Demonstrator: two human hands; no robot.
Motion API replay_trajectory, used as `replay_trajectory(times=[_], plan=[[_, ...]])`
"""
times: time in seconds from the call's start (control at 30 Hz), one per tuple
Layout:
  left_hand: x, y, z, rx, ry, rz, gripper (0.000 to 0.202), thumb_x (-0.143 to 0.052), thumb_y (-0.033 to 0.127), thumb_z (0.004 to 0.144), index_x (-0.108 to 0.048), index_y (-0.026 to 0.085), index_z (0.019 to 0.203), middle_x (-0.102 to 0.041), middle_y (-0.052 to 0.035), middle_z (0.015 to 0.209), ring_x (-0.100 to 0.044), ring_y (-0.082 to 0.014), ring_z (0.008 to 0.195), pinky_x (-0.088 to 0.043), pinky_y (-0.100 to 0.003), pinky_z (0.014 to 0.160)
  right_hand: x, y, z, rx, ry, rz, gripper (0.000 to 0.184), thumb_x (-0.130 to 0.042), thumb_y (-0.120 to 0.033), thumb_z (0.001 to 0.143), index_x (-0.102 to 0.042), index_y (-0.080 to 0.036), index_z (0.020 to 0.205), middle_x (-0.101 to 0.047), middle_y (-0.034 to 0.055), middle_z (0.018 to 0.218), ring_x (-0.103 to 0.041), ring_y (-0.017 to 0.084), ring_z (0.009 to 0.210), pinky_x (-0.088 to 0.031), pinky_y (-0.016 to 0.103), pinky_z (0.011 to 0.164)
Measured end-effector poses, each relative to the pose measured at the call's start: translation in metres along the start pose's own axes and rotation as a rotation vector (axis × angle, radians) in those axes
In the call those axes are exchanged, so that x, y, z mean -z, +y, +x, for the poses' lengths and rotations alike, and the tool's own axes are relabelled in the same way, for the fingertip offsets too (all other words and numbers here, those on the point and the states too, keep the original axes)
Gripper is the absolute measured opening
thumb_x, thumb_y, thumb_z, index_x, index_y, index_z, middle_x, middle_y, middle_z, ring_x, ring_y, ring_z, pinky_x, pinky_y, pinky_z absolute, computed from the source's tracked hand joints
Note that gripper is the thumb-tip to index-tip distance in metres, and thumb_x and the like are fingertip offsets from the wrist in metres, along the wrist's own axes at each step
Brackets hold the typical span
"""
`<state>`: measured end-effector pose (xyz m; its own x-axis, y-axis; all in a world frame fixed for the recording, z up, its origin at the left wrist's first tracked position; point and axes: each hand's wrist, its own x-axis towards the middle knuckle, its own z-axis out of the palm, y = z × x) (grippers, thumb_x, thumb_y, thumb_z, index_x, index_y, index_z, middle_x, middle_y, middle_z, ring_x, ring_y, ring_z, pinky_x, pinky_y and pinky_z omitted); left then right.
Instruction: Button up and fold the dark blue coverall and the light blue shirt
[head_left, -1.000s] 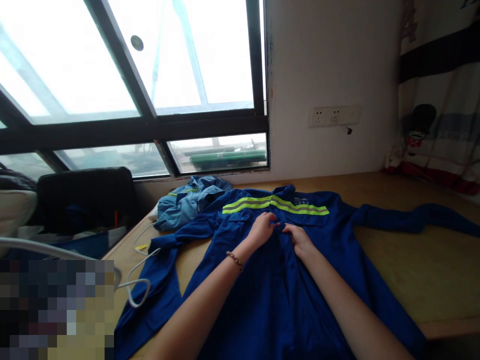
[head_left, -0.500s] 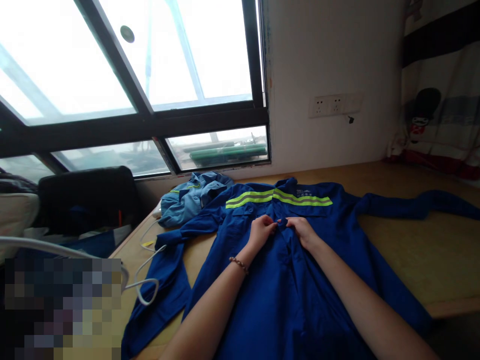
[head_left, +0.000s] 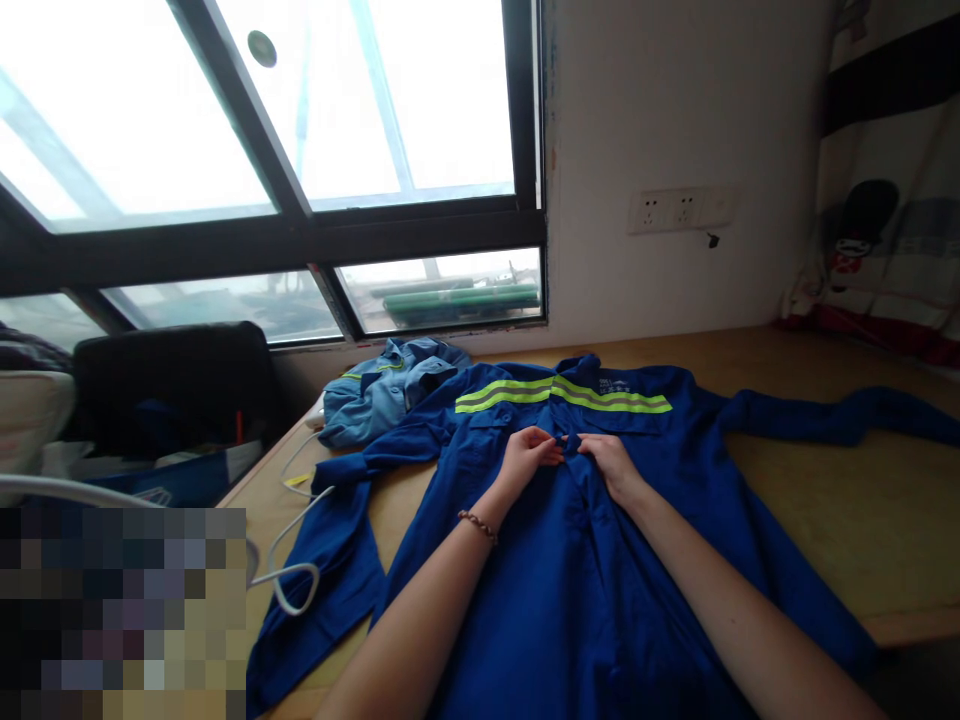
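A dark blue work jacket (head_left: 570, 580) with a yellow-green reflective stripe (head_left: 562, 394) across the chest lies front up on the wooden table (head_left: 847, 530), sleeves spread to both sides. My left hand (head_left: 529, 452) and my right hand (head_left: 609, 460) meet at the front placket just below the stripe. Both pinch the fabric edges there, fingertips almost touching. A beaded bracelet (head_left: 478, 525) circles my left wrist.
A lighter blue garment (head_left: 386, 398) lies bunched at the table's back left by the window. A white cable (head_left: 289, 570) loops off the left edge. A black chair (head_left: 176, 385) stands to the left. Wall sockets (head_left: 679, 210) and a patterned curtain (head_left: 885, 220) are behind.
Both hands have stayed at the placket, drawing slightly closer together. The camera has shifted a little, so the jacket sits slightly higher in view.
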<state>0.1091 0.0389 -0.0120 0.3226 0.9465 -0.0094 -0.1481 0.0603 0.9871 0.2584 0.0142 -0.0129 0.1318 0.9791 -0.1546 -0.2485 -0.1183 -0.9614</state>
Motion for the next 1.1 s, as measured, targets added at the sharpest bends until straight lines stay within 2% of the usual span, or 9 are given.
replay_trajectory(times=[0.13, 0.27, 0.47, 0.6, 0.73, 0.83, 0.93, 1.1], plan=[[0.0, 0.001, -0.001, -0.004, 0.0, 0.013, 0.033, -0.072, 0.038, 0.058, -0.055, 0.014, 0.071, -0.066, -0.0047, 0.064, -0.064, -0.0183, 0.059, -0.052, -0.029, 0.056, -0.001, 0.002, 0.0, 0.015, 0.016, -0.018, 0.031, -0.052, -0.014, 0.053, -0.071, -0.015, 0.077, -0.068, 0.0016, 0.064, -0.062, 0.02, 0.065, -0.049, 0.029, 0.066], [0.0, 0.0, 0.0, -0.004, 0.007, 0.002, 0.032, -0.072, 0.037, 0.058, -0.055, 0.014, 0.071, -0.065, -0.0043, 0.064, -0.064, -0.0172, 0.058, -0.052, -0.028, 0.056, -0.002, -0.001, -0.001, 0.013, -0.039, 0.019, 0.023, -0.055, -0.02, 0.057, -0.07, -0.016, 0.073, -0.069, 0.0029, 0.069, -0.063, 0.02, 0.07, -0.048, 0.028, 0.068], [0.0, -0.001, -0.001, -0.051, -0.01, 0.038, 0.027, -0.07, 0.035, 0.061, -0.055, 0.014, 0.071, -0.062, -0.0012, 0.059, -0.06, -0.0142, 0.056, -0.051, -0.027, 0.058, -0.002, -0.002, -0.002, -0.058, -0.066, 0.043, 0.02, -0.061, -0.028, 0.059, -0.067, -0.014, 0.071, -0.068, 0.0057, 0.068, -0.062, 0.019, 0.064, -0.047, 0.027, 0.058], [-0.005, -0.003, -0.001, -0.112, -0.034, 0.065, 0.027, -0.068, 0.037, 0.062, -0.055, 0.015, 0.073, -0.06, -0.0004, 0.061, -0.06, -0.0141, 0.059, -0.051, -0.027, 0.059, -0.002, 0.0, -0.001, 0.07, -0.068, -0.119, 0.028, -0.067, -0.033, 0.056, -0.063, -0.016, 0.077, -0.065, 0.002, 0.061, -0.058, 0.016, 0.053, -0.043, 0.025, 0.05], [-0.011, -0.005, -0.002, -0.091, -0.011, 0.064, 0.027, -0.062, 0.041, 0.067, -0.053, 0.015, 0.071, -0.057, 0.0014, 0.06, -0.057, -0.0115, 0.057, -0.048, -0.023, 0.056, -0.003, 0.001, -0.003, 0.351, 0.024, -0.528, 0.019, -0.062, -0.035, 0.063, -0.06, -0.018, 0.07, -0.053, -0.0036, 0.045, -0.047, 0.012, 0.043, -0.034, 0.023, 0.045], [-0.013, -0.007, -0.002, -0.04, 0.044, 0.067, 0.026, -0.064, 0.038, 0.066, -0.051, 0.016, 0.069, -0.056, 0.002, 0.058, -0.055, -0.0103, 0.054, -0.046, -0.021, 0.051, -0.006, 0.002, -0.006, 0.495, 0.088, -0.808, 0.01, -0.059, -0.028, 0.066, -0.059, -0.02, 0.071, -0.049, -0.0052, 0.044, -0.046, 0.011, 0.045, -0.031, 0.022, 0.048], [-0.013, -0.009, -0.002, 0.0, 0.093, 0.019, 0.025, -0.066, 0.031, 0.064, -0.048, 0.017, 0.071, -0.053, 0.0035, 0.055, -0.054, -0.0095, 0.051, -0.044, -0.019, 0.049, -0.01, 0.003, -0.01, 0.516, 0.095, -0.909, 0.009, -0.056, -0.025, 0.067, -0.058, -0.021, 0.074, -0.05, -0.005, 0.046, -0.048, 0.012, 0.047, -0.032, 0.022, 0.051], [-0.011, -0.005, -0.003, 0.059, 0.145, -0.115, 0.023, -0.065, 0.022, 0.064, -0.046, 0.016, 0.076, -0.05, 0.0049, 0.055, -0.051, -0.0062, 0.048, -0.044, -0.018, 0.049, -0.012, 0.0, -0.012, 0.499, 0.052, -0.839, 0.011, -0.055, -0.026, 0.067, -0.057, -0.02, 0.077, -0.05, -0.0059, 0.045, -0.048, 0.012, 0.045, -0.033, 0.022, 0.051]])
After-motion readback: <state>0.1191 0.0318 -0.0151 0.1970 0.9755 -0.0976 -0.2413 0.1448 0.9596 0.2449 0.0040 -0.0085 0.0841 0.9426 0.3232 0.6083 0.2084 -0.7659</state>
